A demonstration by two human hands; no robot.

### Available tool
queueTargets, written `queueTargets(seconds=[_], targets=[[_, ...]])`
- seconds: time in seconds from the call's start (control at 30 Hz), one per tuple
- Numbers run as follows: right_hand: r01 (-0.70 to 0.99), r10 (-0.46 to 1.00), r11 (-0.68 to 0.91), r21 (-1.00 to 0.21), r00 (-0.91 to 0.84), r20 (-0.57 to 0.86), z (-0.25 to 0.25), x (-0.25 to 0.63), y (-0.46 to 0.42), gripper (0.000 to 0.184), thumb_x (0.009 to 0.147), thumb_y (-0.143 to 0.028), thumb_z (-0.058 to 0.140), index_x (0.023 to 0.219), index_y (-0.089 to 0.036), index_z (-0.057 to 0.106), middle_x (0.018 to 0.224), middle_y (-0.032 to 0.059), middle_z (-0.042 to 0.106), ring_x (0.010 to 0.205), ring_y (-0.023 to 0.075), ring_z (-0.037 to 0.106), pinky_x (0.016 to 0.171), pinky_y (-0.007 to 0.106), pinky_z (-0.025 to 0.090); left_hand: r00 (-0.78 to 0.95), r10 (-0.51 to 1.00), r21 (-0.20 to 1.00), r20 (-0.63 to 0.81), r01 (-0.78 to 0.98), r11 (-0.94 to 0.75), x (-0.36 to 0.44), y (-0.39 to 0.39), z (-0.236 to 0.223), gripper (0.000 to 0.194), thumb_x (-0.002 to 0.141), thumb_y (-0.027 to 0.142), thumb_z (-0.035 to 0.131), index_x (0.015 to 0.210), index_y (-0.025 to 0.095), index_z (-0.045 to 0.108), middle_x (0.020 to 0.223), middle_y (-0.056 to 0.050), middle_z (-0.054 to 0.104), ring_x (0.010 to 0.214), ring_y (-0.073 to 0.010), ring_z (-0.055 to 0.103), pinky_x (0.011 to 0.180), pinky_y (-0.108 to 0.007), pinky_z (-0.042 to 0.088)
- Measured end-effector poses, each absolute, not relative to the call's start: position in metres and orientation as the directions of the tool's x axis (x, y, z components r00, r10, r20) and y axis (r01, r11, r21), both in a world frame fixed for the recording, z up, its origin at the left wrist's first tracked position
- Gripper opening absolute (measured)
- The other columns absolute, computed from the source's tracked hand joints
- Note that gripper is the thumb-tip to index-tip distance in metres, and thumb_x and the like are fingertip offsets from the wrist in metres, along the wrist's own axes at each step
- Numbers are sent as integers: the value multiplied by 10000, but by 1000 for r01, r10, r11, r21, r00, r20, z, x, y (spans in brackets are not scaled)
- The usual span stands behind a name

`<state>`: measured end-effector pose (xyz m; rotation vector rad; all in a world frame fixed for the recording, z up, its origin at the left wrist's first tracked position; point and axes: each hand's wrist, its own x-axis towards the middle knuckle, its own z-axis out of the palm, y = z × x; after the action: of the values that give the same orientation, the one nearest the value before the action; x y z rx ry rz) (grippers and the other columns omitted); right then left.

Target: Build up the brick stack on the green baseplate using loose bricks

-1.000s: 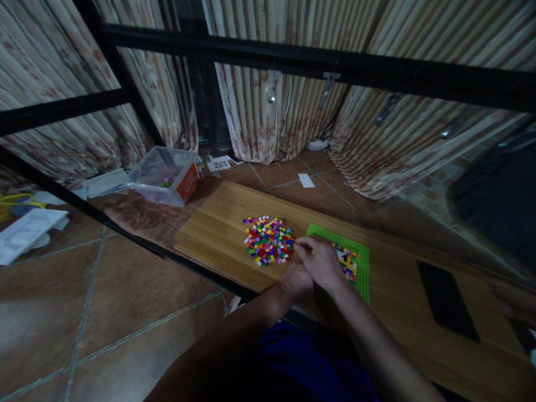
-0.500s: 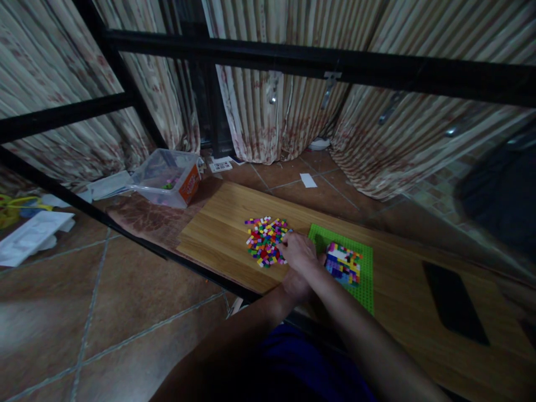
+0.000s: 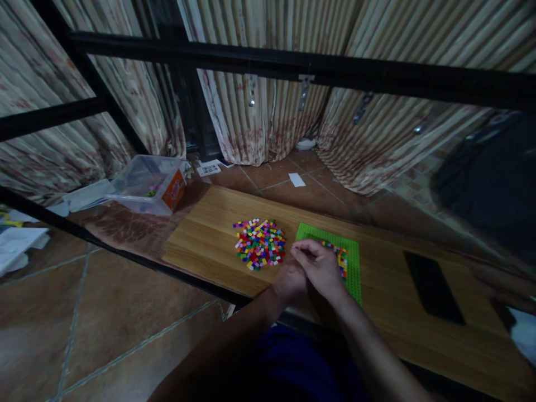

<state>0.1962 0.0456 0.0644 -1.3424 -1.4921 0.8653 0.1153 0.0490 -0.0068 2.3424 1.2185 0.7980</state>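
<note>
A loose pile of small coloured toy bricks (image 3: 260, 245) lies on the wooden board. To its right is a green studded baseplate (image 3: 354, 273), carrying a patch of multicoloured bricks (image 3: 341, 259) that my hands partly cover. My right hand (image 3: 320, 267) hovers over the baseplate's left edge, thumb and forefinger pinched together; anything between them is too small to make out. My left hand (image 3: 290, 280) is beside and partly behind it, between pile and baseplate, and its fingers are hidden.
A dark flat slab (image 3: 433, 287) rests on the board (image 3: 205, 234) at the right. Beyond the board's left end stands a clear plastic tub (image 3: 144, 184) with an orange label. A black metal bar (image 3: 268, 61) crosses in front of the curtains (image 3: 268, 123).
My right hand reached left to the brick pile, then came back right to the baseplate's left edge, fingers pinched. My left hand stayed close by. The view has shifted slightly.
</note>
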Motion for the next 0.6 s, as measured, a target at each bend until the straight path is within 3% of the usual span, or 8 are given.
queueTargets(seconds=[0.07, 0.3, 0.6], targets=[[283, 979, 129, -950, 117, 168, 65, 214, 36, 183, 780, -374, 666, 849, -209, 702, 848, 36, 731, 786, 180, 664, 739, 305, 512, 519, 784, 552, 341, 564, -614, 109, 46, -2, 326, 904, 188, 497, 1212, 100, 558, 1188, -126, 636, 1153, -260, 581, 1045, -392, 450], [239, 871, -50, -970, 486, 75, 55, 286, 12, 280, 705, -436, 736, 843, -193, 712, 830, 49, 728, 746, 185, 647, 710, 326, 509, 527, 798, 585, 291, 562, -585, 105, 48, -1, 486, 902, 264, 515, 1355, 122, 416, 1317, -158, 564, 1239, -273, 508, 1086, -464, 406], [149, 806, -61, -987, 591, 39, 24, 313, 23, 314, 619, -455, 776, 788, -194, 734, 818, 48, 729, 777, 197, 642, 737, 351, 506, 527, 803, 572, 278, 581, -579, 103, 47, 2, 466, 917, 259, 487, 1363, 152, 404, 1320, -138, 566, 1254, -264, 504, 1073, -472, 415]])
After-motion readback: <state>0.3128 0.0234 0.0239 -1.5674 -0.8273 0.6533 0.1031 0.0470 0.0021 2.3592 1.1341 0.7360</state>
